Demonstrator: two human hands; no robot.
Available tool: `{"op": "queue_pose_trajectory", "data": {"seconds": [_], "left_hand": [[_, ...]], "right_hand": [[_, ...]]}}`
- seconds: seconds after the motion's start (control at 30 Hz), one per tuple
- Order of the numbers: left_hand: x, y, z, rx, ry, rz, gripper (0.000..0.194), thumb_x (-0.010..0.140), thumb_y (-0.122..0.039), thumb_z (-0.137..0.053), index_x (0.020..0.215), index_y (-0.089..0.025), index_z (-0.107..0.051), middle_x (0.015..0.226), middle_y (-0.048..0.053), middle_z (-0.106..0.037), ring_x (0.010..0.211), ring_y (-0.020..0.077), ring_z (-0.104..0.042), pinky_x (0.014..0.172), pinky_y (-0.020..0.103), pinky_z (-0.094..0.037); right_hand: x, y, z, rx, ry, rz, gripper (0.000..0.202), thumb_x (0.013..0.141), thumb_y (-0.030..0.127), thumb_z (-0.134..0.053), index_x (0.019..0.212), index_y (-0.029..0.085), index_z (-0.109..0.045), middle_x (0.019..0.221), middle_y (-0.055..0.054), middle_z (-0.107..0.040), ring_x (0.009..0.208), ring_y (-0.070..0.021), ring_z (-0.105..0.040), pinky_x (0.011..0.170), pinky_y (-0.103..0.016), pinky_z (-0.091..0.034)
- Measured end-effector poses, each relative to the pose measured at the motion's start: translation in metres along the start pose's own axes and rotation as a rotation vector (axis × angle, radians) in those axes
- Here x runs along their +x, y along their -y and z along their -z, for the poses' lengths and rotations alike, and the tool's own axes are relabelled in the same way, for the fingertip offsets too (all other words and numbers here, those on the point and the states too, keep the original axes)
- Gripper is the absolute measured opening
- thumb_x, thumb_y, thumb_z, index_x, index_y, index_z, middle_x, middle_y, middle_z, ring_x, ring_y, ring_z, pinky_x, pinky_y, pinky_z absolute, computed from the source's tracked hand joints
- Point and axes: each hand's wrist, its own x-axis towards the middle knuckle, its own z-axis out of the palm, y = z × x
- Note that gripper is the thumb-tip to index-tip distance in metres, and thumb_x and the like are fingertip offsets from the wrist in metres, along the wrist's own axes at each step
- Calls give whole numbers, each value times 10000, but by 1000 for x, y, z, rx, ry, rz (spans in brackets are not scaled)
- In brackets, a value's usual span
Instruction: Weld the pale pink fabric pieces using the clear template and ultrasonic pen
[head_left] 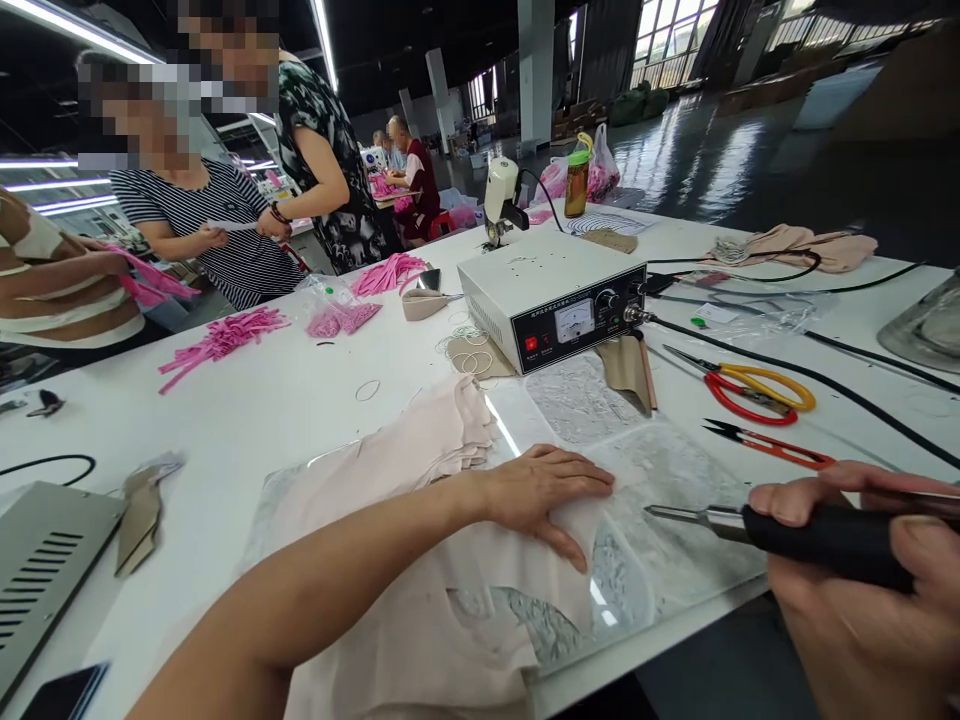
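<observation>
My left hand (pixel 544 495) lies flat with its fingers stretched out, pressing on pale pink fabric (pixel 405 660). The cloth is spread over a clear plastic template (pixel 637 590) with a grey marbled sheet (pixel 697 490) showing beneath. To the right, my right hand (pixel 840 580) is wrapped round a black-handled cutting pen (pixel 817 540). Its pointed metal tip faces left, just right of my left fingertips; whether it touches the sheet I cannot tell. More pale pink pieces (pixel 457 420) lie stacked with ruffled edges beyond my left wrist.
Behind the cloth stands a control box (pixel 555 290) with a dial and a black cable (pixel 795 360). Scissors (pixel 757 390) and orange thread snips (pixel 772 443) lie at right. Pink strips (pixel 225 340), a cloth-cutting machine (pixel 501 200) and a bottle (pixel 577 183) are farther back. Several people stand across the table.
</observation>
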Motion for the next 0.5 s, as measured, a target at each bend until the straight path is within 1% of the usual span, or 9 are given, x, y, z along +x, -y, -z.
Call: {"op": "queue_pose_trajectory", "data": {"seconds": [0.07,0.13,0.3,0.4,0.5], "left_hand": [[0,0,-1,1,-7,-7,748,722,-632,-610,1307,-188,-468,1408,90,-454,1318,269,-382,1106,421,-223],[0,1,-1,5,-5,-5,744,706,-599,-650,1304,-195,-469,1411,84,-450,1321,270,-378,1106,418,-224],[0,2,-3,5,-19,-15,752,681,-561,-694,1300,-202,-462,1406,88,-455,1320,262,-383,1096,412,-235],[0,3,-4,-4,-37,-21,750,685,-569,-686,1300,-206,-460,1398,94,-464,1312,264,-397,1095,414,-240],[0,2,-3,-15,-31,-6,729,703,-600,-650,1299,-222,-467,1401,87,-461,1314,272,-396,1103,420,-229]], "right_hand": [[-1,2,-14,125,-70,-72,131,567,215,-465,679,217,-531,668,11,-450,437,-136,-433,445,-360,-382],[-1,2,-24,167,-72,-82,146,513,199,-475,644,212,-539,619,25,-467,417,-138,-440,432,-352,-376],[-1,-4,-32,198,1,-62,146,508,190,-496,644,208,-548,582,44,-494,407,-131,-449,434,-335,-378],[-2,-5,-35,202,39,-41,152,515,187,-512,659,201,-557,584,43,-510,411,-131,-465,434,-332,-387],[-2,-5,-37,196,65,-32,152,514,187,-516,657,200,-564,585,45,-517,412,-130,-469,433,-333,-401]]}}
